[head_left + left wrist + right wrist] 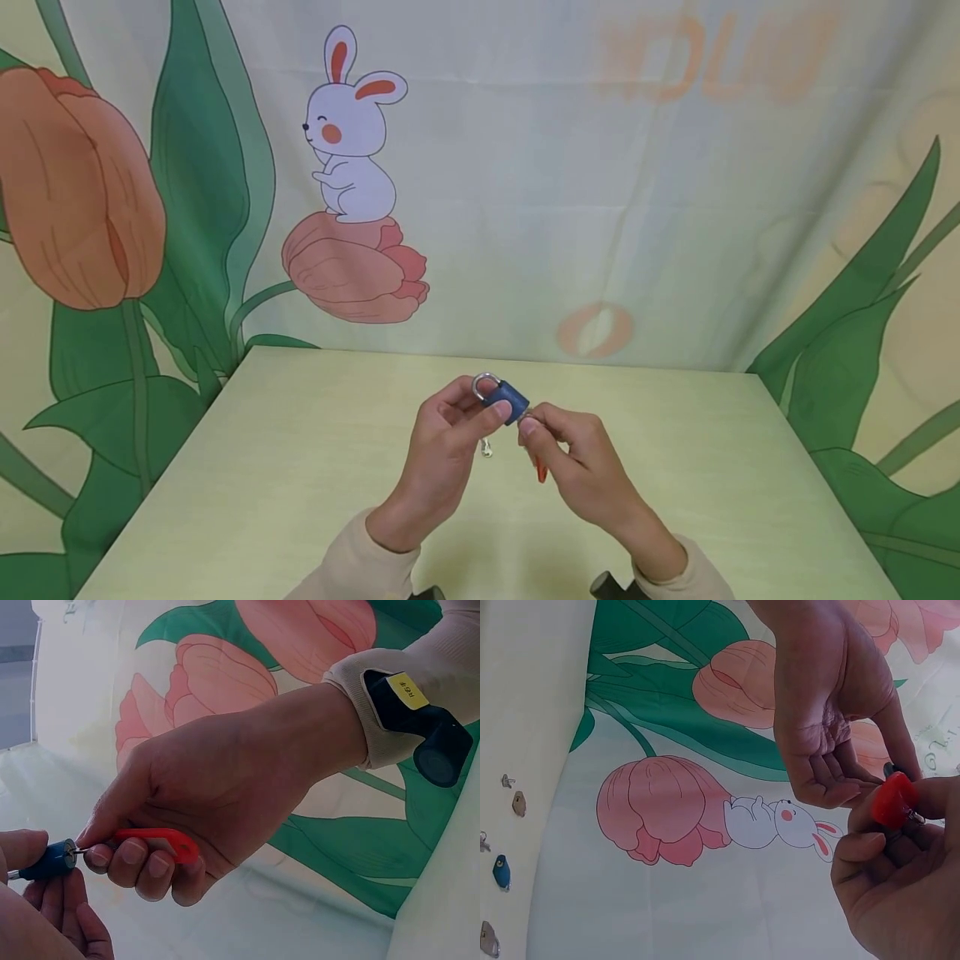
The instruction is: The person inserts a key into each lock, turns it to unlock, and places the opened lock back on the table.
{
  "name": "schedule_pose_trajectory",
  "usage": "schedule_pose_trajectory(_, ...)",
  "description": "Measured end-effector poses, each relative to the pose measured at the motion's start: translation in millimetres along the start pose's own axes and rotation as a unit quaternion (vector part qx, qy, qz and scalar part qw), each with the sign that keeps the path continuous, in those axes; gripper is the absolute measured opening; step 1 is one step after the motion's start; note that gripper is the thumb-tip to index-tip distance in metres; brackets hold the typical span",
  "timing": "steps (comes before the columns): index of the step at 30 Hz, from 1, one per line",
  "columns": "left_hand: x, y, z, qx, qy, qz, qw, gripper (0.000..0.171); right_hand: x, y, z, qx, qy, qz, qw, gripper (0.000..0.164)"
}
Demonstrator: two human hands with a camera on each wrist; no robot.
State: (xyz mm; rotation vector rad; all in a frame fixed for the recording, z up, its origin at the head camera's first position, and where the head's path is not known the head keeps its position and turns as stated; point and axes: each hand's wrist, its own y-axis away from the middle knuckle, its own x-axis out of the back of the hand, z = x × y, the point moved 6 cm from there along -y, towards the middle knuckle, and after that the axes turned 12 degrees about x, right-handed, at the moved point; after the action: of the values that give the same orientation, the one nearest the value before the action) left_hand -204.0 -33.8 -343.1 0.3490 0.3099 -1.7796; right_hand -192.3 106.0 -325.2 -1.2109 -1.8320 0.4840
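Observation:
A blue padlock (507, 403) with a silver shackle is tilted above the table; my left hand (444, 437) grips it between thumb and fingers. Its keyhole end points toward my right hand (581, 458). That hand pinches a small metal key (79, 850) whose shaft meets the padlock's end; how deep it sits I cannot tell. A red key tag (542, 471) hangs from the key below the right fingers. The left wrist view shows the tag lying along the curled fingers. In the right wrist view the padlock is mostly hidden behind the tag and hands.
A small shiny metal piece (487, 448) shows beside the left hand. On the pale table (247, 500), in the right wrist view, are a brassy padlock (519, 803), a blue padlock-like piece (502, 873), a silvery piece (489, 940) and small keys (508, 781). Behind hangs a printed cloth (510, 167).

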Motion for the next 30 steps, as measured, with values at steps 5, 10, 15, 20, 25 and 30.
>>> schedule_pose_trajectory(5, 1.0, 0.6, -0.4, -0.002, -0.001, 0.003, 1.0, 0.012, -2.5, 1.3, 1.3, -0.014, -0.032, -0.004, 0.999, 0.024)
schedule_pose_trajectory(10, 1.6, 0.6, -0.7, -0.004, 0.0, 0.005, 1.0, 0.012, -5.8, 2.3, 2.0, -0.027, -0.081, -0.004, 0.996, 0.024)
schedule_pose_trajectory(15, 1.4, 0.6, -0.3, -0.008, -0.004, 0.005, 0.9999, 0.012, -8.0, 3.9, 3.1, -0.04, -0.122, 0.003, 0.992, 0.024)
schedule_pose_trajectory(20, 1.5, 1.3, 0.9, -0.015, -0.007, 0.006, 0.9998, 0.012, -9.9, 5.0, 3.8, -0.055, -0.15, 0.004, 0.987, 0.025)
schedule_pose_trajectory(25, 1.8, 1.9, 1.5, -0.023, -0.007, 0.002, 0.9997, 0.013, -11.4, 6.5, 5.0, -0.074, -0.183, 0.006, 0.98, 0.028)
schedule_pose_trajectory(30, 2.3, 2.0, 0.7, -0.027, -0.007, 0.0, 0.9996, 0.014, -13.1, 7.3, 6.2, -0.088, -0.221, 0.007, 0.971, 0.028)
